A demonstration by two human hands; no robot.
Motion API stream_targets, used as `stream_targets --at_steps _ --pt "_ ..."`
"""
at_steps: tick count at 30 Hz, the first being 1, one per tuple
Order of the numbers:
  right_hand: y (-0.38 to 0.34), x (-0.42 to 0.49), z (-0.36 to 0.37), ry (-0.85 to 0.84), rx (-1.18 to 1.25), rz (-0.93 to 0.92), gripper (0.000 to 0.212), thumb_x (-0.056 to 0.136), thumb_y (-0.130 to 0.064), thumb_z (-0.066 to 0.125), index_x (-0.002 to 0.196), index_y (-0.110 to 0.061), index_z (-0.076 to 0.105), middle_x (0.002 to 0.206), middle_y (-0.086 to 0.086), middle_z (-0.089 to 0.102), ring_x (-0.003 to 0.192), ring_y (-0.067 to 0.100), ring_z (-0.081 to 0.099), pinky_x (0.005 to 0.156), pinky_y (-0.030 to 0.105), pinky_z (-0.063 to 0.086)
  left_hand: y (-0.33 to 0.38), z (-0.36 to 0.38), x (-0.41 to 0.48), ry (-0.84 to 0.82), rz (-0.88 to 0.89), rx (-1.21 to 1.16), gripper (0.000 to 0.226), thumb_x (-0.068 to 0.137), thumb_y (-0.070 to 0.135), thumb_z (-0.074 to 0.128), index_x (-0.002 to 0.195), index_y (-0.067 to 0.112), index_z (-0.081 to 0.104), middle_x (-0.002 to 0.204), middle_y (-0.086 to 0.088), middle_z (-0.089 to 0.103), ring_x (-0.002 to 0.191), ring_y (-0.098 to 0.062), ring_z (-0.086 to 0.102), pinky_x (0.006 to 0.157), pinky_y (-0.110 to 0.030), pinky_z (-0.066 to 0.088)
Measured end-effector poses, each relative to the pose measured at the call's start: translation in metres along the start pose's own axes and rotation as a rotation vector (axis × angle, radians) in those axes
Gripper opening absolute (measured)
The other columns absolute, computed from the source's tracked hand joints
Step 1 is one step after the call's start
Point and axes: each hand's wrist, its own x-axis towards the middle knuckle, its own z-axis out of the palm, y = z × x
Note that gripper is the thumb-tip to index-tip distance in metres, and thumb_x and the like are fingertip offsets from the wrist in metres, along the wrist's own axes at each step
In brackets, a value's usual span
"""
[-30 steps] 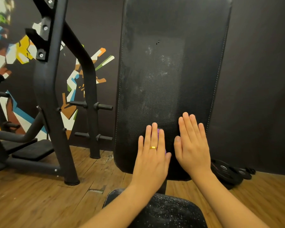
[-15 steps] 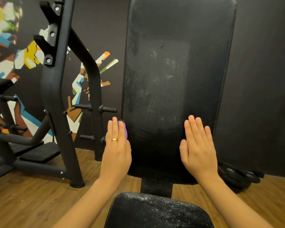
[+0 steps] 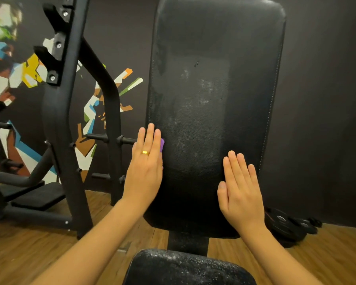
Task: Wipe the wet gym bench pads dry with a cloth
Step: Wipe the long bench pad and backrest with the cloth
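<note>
Cloth point(image 3: 162, 143) is being pressed under the left hand point(image 3: 145, 167), grip flat, at nine o'clock on the pad point(image 3: 214, 99), maybe slipping off that edge.

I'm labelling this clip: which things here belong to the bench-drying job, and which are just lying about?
Job: back pad; seat pad, speckled with droplets; purple cloth under left hand; right hand flat on the back pad.
Lying about: weight plates on the floor; black rack; wall mural.
</note>
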Motion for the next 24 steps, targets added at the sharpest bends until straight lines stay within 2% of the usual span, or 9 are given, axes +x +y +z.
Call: stream_targets --at_steps 3,6,10,13,15,17,20,24 --pt "-0.001 -0.001 0.001 -0.002 0.004 0.002 0.056 0.1 -0.023 0.038 0.152 -0.002 0.036 0.163 0.014 0.03 0.154 0.027 0.021 0.126 0.046 0.016 -0.002 -0.005 0.033 0.013 0.051 0.013 0.054 0.103 0.013 0.04 0.156 0.005 0.029 0.165 -0.014 0.023 0.154 -0.03 0.01 0.121 -0.047 0.018" --pt "0.0 0.0 0.001 -0.013 0.005 0.003 0.056 0.101 -0.024 0.038 0.152 -0.002 0.037 0.163 0.014 0.03 0.154 0.027 0.021 0.126 0.046 0.016 0.001 -0.002 0.034 0.052 0.017 -0.043 0.05 0.106 0.02 0.039 0.154 0.01 0.037 0.165 -0.007 0.024 0.155 -0.027 0.009 0.121 -0.045 0.016" --pt "-0.001 -0.001 -0.002 -0.016 0.011 0.006 0.056 0.101 -0.024 0.038 0.152 -0.003 0.037 0.163 0.014 0.03 0.154 0.027 0.022 0.126 0.046 0.016 0.007 0.007 -0.01 0.052 -0.007 -0.058 0.051 0.107 0.023 0.038 0.155 0.01 0.032 0.167 -0.006 0.021 0.156 -0.025 0.007 0.121 -0.049 0.024" --pt "-0.001 0.0 -0.002 -0.017 0.003 0.006 0.056 0.101 -0.024 0.038 0.152 -0.002 0.037 0.162 0.014 0.03 0.154 0.027 0.022 0.126 0.046 0.017 0.004 0.008 -0.008 0.051 0.021 -0.011 0.051 0.106 0.013 0.042 0.155 0.007 0.028 0.166 -0.01 0.022 0.155 -0.029 0.01 0.12 -0.052 0.027" --pt "-0.002 0.0 -0.002 -0.016 0.003 0.005 0.056 0.101 -0.024 0.038 0.152 -0.003 0.037 0.162 0.014 0.03 0.154 0.027 0.022 0.126 0.045 0.016 0.003 0.003 0.015 0.039 0.06 0.028 0.058 0.1 0.007 0.048 0.155 0.006 0.031 0.166 -0.011 0.022 0.154 -0.031 0.012 0.121 -0.05 0.023" --pt "-0.002 0.0 -0.002 -0.011 0.008 0.005 0.056 0.1 -0.024 0.038 0.152 -0.003 0.037 0.162 0.013 0.031 0.154 0.027 0.022 0.127 0.043 0.014 0.004 -0.004 0.051 0.043 0.072 0.086 0.057 0.1 0.005 0.05 0.155 0.004 0.033 0.165 -0.012 0.023 0.153 -0.035 0.015 0.121 -0.051 0.025" --pt "-0.001 0.001 -0.001 -0.011 0.007 0.007 0.056 0.1 -0.024 0.038 0.152 -0.004 0.036 0.162 0.013 0.031 0.154 0.027 0.022 0.127 0.042 0.012 0.012 -0.012 0.118 0.073 -0.016 0.061 0.048 0.107 0.01 0.041 0.154 0.002 0.034 0.165 -0.012 0.024 0.153 -0.037 0.017 0.118 -0.055 0.032" --pt "-0.001 0.001 -0.002 -0.018 0.007 0.011 0.056 0.1 -0.024 0.038 0.152 -0.004 0.037 0.162 0.013 0.031 0.154 0.027 0.022 0.127 0.043 0.014 0.017 -0.021 0.169 0.106 -0.028 0.029 0.047 0.109 0.014 0.035 0.155 0.004 0.031 0.166 -0.009 0.023 0.154 -0.035 0.016 0.116 -0.05 0.035"
